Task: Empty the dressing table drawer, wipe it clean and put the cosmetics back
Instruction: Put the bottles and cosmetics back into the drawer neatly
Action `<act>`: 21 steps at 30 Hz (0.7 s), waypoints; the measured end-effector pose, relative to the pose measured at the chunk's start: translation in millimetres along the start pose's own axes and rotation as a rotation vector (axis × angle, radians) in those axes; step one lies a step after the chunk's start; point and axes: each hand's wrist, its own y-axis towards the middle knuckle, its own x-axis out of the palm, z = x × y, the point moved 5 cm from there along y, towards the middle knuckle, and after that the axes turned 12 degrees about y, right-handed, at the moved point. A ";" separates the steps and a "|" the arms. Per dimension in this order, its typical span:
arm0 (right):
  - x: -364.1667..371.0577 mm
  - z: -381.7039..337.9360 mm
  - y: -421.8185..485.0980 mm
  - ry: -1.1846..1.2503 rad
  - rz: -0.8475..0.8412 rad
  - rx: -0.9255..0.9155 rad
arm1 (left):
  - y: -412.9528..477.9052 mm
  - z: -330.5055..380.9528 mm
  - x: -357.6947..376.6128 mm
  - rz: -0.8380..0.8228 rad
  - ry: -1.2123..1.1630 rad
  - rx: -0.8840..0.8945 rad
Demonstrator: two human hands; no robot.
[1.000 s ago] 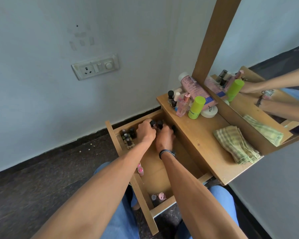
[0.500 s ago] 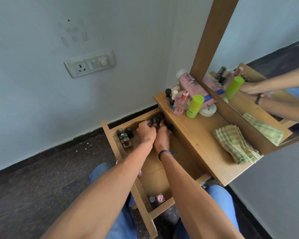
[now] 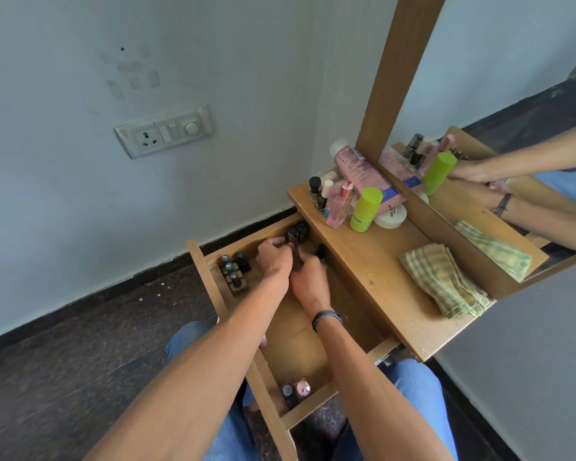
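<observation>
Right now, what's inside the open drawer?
Capped bottles in the far left corner, two dark bottles at the far end, one bottle beside the right hand, two small pots at the near end. It and the left hand cover the middle; anything beneath is hidden.

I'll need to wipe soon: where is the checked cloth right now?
In the head view, the checked cloth lies folded on the table top, right of the open drawer, beside the mirror, apart from the green bottle.

I get soft, even daylight, light shadow in the drawer (image 3: 300, 353) under the fingers (image 3: 274, 243), slight blur there, lines bowing far from them.
</observation>
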 end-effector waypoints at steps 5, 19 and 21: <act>-44.3 -23.7 -32.9 -0.089 0.139 -0.188 | -6.8 -5.0 -14.2 0.031 0.012 0.089; -123.0 -41.1 -44.3 0.169 0.351 -0.266 | -10.1 117.6 -5.7 -0.236 0.198 0.700; -122.5 -40.8 -43.1 0.183 0.327 -0.261 | -9.3 122.3 -6.0 -0.263 0.209 0.702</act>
